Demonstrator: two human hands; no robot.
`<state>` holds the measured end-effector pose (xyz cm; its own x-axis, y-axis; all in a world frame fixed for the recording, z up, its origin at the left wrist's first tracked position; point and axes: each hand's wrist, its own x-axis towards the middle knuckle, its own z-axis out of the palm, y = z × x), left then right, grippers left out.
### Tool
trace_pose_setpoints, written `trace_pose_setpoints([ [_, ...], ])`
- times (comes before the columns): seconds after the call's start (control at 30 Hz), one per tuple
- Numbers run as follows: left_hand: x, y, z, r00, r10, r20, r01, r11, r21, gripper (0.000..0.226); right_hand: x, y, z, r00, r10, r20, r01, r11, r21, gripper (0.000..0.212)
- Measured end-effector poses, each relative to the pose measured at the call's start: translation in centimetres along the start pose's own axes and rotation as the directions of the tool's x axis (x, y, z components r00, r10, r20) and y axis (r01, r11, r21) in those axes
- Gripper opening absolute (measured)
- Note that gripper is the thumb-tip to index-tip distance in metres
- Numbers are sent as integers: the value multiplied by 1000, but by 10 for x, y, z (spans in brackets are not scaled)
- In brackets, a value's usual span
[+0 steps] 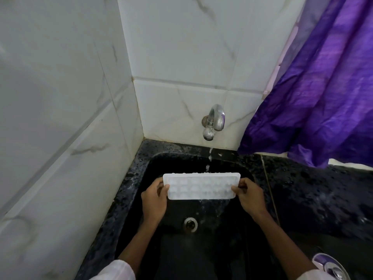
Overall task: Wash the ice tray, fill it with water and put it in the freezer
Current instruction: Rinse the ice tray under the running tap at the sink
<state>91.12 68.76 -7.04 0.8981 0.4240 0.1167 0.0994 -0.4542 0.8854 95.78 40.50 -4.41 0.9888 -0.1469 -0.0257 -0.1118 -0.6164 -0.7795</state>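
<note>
— Where is the ice tray [201, 186]?

— At the middle of the frame, a little below centre, held over the black sink [232, 235]. It is white, lies lengthwise left to right and shows two rows of small cells facing up.

— How do the hands lie?

— Both forearms come up from the bottom edge, one on each side of the drain [190, 224], and each hand takes one short end. The left hand [154, 199] grips the left end, with the thumb laid on the top rim and the other fingers curled round the edge and under it. The right hand [250, 196] mirrors this on the right end: thumb on top, fingers bent round the edge. A white sleeve [119, 269] shows at the lower left, and another at the lower right corner.

— And the water?

— A chrome tap [214, 122] sticks out of the marbled white tiles [60, 98] above centre. A thin stream [210, 158] falls from it onto the tray's far edge, right of the middle. Water runs off the near edge on the right and drops into the sink.

— Anything else around?

— A purple curtain [323, 98] fills the upper right and hangs down to the speckled black counter [312, 199]. A shiny round object [331, 267] sits at the lower right; I cannot tell what it is.
</note>
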Motion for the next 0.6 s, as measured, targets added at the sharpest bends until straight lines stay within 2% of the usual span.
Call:
trace_pose_setpoints([
  [0.2, 3, 6, -14, 965, 251, -68, -249, 968, 45, 16, -10, -11, -13, 976, -176, -126, 176, 984, -9, 15],
  [0.3, 5, 12, -18, 945, 311, -101, -308, 950, 41, 18, -14, -18, -18, 952, -227, -206, 241, 970, 42, 18],
  [0.43, 7, 8, -17, 952, 297, -73, -296, 955, 26, 16, -15, -14, -14, 971, -209, -116, 210, 978, -3, 33],
  [0.5, 4, 12, -18, 934, 339, -109, -335, 940, 61, 15, -16, -13, -12, 970, -212, -115, 214, 977, -2, 25],
  [0.6, 3, 19, -18, 923, 359, -136, -354, 933, 61, 17, -15, -17, -14, 947, -228, -226, 243, 969, 38, 11],
])
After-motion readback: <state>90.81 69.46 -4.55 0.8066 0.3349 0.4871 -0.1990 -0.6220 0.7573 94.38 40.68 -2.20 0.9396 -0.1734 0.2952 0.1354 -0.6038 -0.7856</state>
